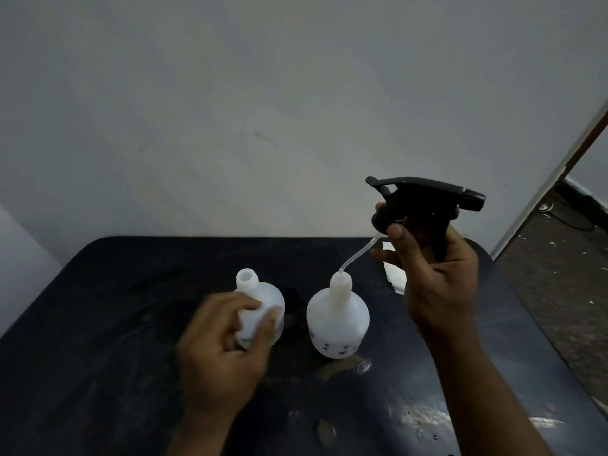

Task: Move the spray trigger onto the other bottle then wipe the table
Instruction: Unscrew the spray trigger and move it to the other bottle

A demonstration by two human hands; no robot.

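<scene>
My right hand [437, 281] is raised over the right side of the counter [131, 291], grip clamped on the black spray trigger [424, 205], nozzle pointing right. Its clear dip tube [357, 255] slopes down and left, tip at the mouth of the right bottle [337, 320], which stands upright mid-counter. My left hand [227, 343], blurred, has its grip wrapped round the left bottle [263, 297], just beside the other, neck open. A white scrap [394, 278] lies beyond my right hand.
</scene>
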